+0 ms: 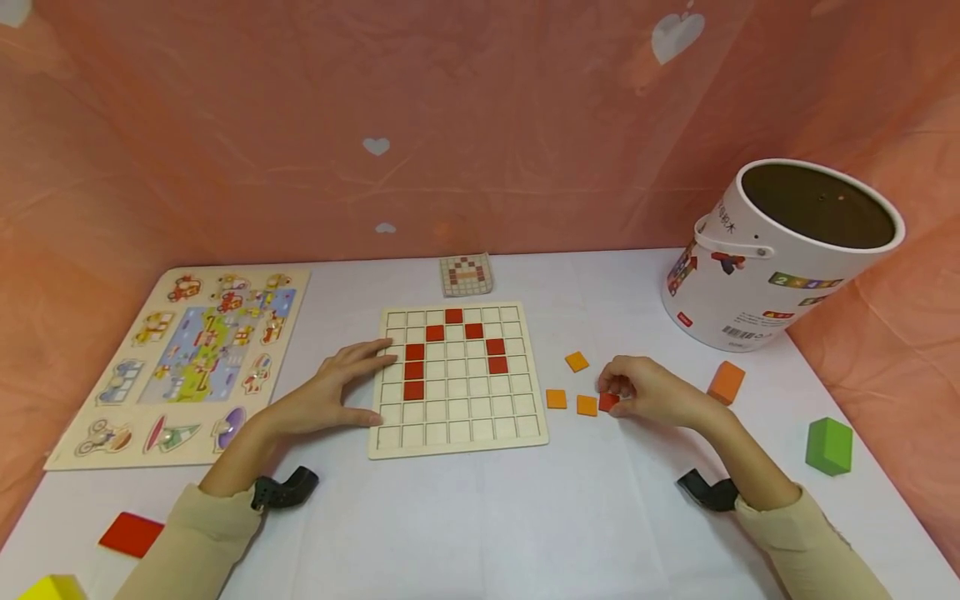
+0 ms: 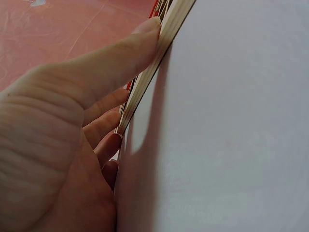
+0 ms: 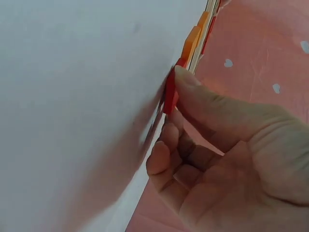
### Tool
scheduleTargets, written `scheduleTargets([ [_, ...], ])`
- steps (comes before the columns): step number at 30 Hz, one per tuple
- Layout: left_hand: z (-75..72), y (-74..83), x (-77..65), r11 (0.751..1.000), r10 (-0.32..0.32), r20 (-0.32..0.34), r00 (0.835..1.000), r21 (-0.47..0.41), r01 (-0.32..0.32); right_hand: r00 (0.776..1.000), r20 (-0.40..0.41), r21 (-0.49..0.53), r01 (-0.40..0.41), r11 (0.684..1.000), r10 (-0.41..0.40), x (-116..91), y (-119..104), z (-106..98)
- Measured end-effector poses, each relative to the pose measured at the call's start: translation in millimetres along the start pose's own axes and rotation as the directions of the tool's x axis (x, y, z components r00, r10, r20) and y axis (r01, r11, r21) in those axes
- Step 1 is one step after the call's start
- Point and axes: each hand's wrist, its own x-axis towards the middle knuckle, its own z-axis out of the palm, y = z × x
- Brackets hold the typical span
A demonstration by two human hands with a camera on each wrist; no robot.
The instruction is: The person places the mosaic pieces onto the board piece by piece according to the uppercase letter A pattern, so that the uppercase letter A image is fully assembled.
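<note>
Fingers [image 3: 193, 94] pinch red tile [image 3: 170, 94] beside grid board [image 1: 457, 379].

The white counter [image 1: 480, 517] carries a grid board [image 1: 456, 417], a pattern card [image 1: 466, 275], a picture puzzle [image 1: 180, 367], a white bucket [image 1: 772, 258], three orange tiles [image 1: 557, 399], and orange [image 1: 726, 382], green [image 1: 828, 446] and yellow [image 1: 52, 588] blocks.

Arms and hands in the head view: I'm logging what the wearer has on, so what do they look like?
Both hands, left and right, are bare. Beige long sleeves cover the forearms, and a black camera mount is strapped at each wrist.
</note>
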Motion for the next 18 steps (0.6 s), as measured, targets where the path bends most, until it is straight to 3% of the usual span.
scheduleTargets([
  [8, -0.3, -1.0, 0.8, 1.0, -0.001, 0.002, 1.0, 0.011, 0.001, 1.0, 0.013, 0.038, 0.027, 0.999, -0.027, 8, -7, -7],
  [13, -2.0, -0.5, 0.5, 1.0, 0.008, -0.002, 1.0, 0.014, -0.008, 0.993, 0.0, 0.129, 0.113, 0.985, -0.114, 32, -22, -4],
  [18, -1.0, -0.3, -0.7, 1.0, 0.016, -0.004, 1.0, 0.01, -0.016, 0.979, 0.038, 0.166, 0.194, 0.967, -0.202, 60, -46, 9],
])
